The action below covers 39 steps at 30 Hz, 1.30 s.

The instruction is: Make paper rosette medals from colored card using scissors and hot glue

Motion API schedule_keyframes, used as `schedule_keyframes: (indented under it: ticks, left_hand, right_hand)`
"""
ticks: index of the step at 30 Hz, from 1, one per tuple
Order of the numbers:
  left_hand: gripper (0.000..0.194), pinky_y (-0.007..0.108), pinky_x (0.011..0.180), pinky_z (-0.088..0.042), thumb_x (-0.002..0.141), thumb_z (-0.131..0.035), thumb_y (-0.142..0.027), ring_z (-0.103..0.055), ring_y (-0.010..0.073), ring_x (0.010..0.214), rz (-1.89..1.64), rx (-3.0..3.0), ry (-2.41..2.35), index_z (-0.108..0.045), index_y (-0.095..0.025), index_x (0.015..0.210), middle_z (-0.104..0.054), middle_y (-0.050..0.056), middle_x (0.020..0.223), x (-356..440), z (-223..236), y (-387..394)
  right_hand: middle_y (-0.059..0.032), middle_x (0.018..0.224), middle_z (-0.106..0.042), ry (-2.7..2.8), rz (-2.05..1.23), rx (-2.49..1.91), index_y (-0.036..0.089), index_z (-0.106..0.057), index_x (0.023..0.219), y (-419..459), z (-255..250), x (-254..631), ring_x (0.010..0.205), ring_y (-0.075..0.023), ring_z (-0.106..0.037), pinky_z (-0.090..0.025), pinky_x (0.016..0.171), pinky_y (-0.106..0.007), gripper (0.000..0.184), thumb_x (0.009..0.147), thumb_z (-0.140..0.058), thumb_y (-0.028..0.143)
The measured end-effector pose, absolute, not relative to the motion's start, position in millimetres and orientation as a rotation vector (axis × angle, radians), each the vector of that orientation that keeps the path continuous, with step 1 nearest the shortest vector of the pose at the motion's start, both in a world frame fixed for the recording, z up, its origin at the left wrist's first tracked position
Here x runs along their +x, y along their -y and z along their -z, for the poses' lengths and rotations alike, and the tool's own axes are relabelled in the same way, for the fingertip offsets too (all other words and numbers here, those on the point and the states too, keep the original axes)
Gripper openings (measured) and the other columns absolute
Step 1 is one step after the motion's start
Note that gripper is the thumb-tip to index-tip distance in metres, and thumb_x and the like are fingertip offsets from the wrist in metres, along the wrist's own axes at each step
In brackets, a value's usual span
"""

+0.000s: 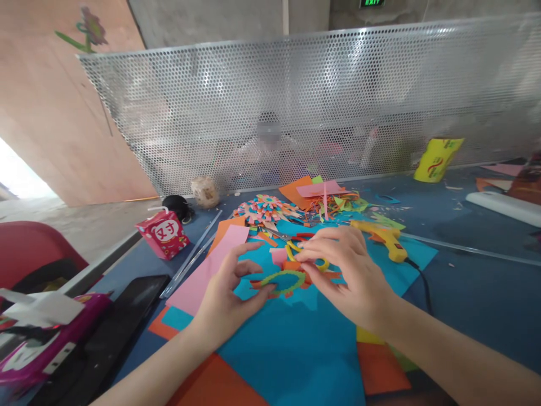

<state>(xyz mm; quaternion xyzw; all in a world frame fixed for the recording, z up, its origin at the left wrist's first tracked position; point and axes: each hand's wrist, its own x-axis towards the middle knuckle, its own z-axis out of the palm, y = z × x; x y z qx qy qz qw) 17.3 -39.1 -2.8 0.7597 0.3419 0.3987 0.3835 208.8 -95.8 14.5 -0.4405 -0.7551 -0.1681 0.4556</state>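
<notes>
A ring of green paper [284,273] with a notched edge and orange paper tabs is held up above the blue paper [291,344]. My left hand [232,296] grips its left side between thumb and a lower finger, with the index finger raised. At the ring's far right side, the thumb and fingers of my right hand [344,268] pinch a small orange paper piece [291,265]; the exact contact is partly hidden. A pink paper piece [278,256] shows beside it. Just behind my right fingers lie scissors [291,246] with red and yellow handles.
A yellow glue gun [386,237] lies right of my hands, its cord trailing forward. Behind are a multicoloured paper flower [266,210] and paper scraps [333,206]. A red drink carton [164,234], clear glue sticks [192,259] and a phone [135,304] lie left. A perforated metal screen [236,113] borders the table.
</notes>
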Motion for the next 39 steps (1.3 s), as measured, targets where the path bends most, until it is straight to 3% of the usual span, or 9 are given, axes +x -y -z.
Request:
schedule_keyframes:
  ticks: [12, 18, 24, 27, 29, 33, 36, 39]
  left_hand:
    - [0.052, 0.021, 0.054, -0.047, 0.066, -0.063, -0.019, -0.058, 0.0128, 0.069, -0.963, 2.011, -0.912, -0.039, -0.024, 0.112, -0.059, 0.001, 0.082, 15.8, 1.0, 37.1]
    - [0.05, 0.021, 0.054, -0.048, 0.064, -0.065, -0.019, -0.057, 0.012, 0.065, -0.981, 1.948, -0.908, -0.042, -0.024, 0.109, -0.056, -0.002, 0.075, 16.3, 1.6, 37.5]
    - [0.048, 0.027, 0.066, -0.052, 0.062, -0.07, -0.021, -0.062, 0.0147, 0.071, -1.057, 1.485, -0.731, -0.041, -0.021, 0.1, -0.063, 0.0, 0.079, 15.9, 3.8, 24.5]
    - [0.047, 0.025, 0.064, -0.052, 0.061, -0.071, -0.021, -0.063, 0.0142, 0.069, -1.092, 1.362, -0.734, -0.042, -0.02, 0.097, -0.065, -0.001, 0.078, 15.8, 2.6, 20.3]
    - [0.046, 0.024, 0.063, -0.052, 0.062, -0.071, -0.021, -0.063, 0.0133, 0.069, -1.09, 1.349, -0.713, -0.042, -0.02, 0.098, -0.065, -0.001, 0.079, 15.7, 1.8, 19.7]
    - [0.045, 0.027, 0.067, -0.053, 0.063, -0.069, -0.019, -0.063, 0.0138, 0.071, -1.049, 1.396, -0.703, -0.041, -0.02, 0.098, -0.065, -0.001, 0.079, 15.5, 4.0, 20.4]
    - [0.048, 0.032, 0.073, -0.052, 0.062, -0.07, -0.018, -0.063, 0.0162, 0.076, -1.057, 1.462, -0.704, -0.041, -0.019, 0.101, -0.064, 0.001, 0.083, 15.2, 7.6, 21.4]
    - [0.049, 0.033, 0.071, -0.053, 0.062, -0.069, -0.02, -0.063, 0.0171, 0.075, -1.059, 1.532, -0.744, -0.04, -0.019, 0.102, -0.063, 0.0, 0.079, 15.3, 8.7, 23.1]
  right_hand:
    - [-0.0023, 0.088, -0.059, 1.733, 0.241, -1.087, 0.024, -0.056, 0.084, 95.4, -12.7, 208.3, 0.091, -0.017, -0.052, -0.043, 0.081, -0.034, 0.013, 0.077, -0.055, 0.013]
    - [-0.002, 0.087, -0.057, 1.602, 0.169, -1.069, 0.025, -0.052, 0.088, 93.4, -14.2, 211.4, 0.09, -0.0172, -0.055, -0.045, 0.081, -0.035, 0.017, 0.077, -0.053, 0.011]
    - [-0.0072, 0.096, -0.057, 1.502, 0.46, -1.362, 0.022, -0.054, 0.084, 76.0, -19.6, 244.9, 0.096, -0.0226, -0.052, -0.045, 0.077, -0.037, 0.009, 0.079, -0.049, 0.016]
    - [-0.0075, 0.085, -0.061, 1.596, 0.545, -1.557, 0.019, -0.055, 0.084, 62.5, -14.0, 262.3, 0.087, -0.0253, -0.054, -0.044, 0.074, -0.042, 0.011, 0.077, -0.049, 0.013]
    - [-0.0067, 0.079, -0.062, 1.649, 0.433, -1.635, 0.018, -0.055, 0.083, 56.8, -10.4, 265.6, 0.081, -0.0244, -0.056, -0.045, 0.071, -0.041, 0.011, 0.076, -0.05, 0.012]
    - [-0.003, 0.081, -0.064, 1.669, -0.093, -1.478, 0.02, -0.057, 0.081, 59.9, -12.6, 251.1, 0.076, -0.0171, -0.06, -0.048, 0.069, -0.033, 0.006, 0.076, -0.054, 0.019]
    - [-0.0027, 0.081, -0.065, 1.609, -0.511, -1.341, 0.02, -0.057, 0.08, 68.9, -18.7, 235.3, 0.076, -0.0151, -0.061, -0.049, 0.069, -0.031, 0.007, 0.075, -0.055, 0.025]
    - [-0.0028, 0.08, -0.064, 1.55, -0.728, -1.272, 0.019, -0.056, 0.079, 74.2, -21.2, 227.2, 0.077, -0.0144, -0.061, -0.05, 0.069, -0.03, 0.009, 0.073, -0.058, 0.025]
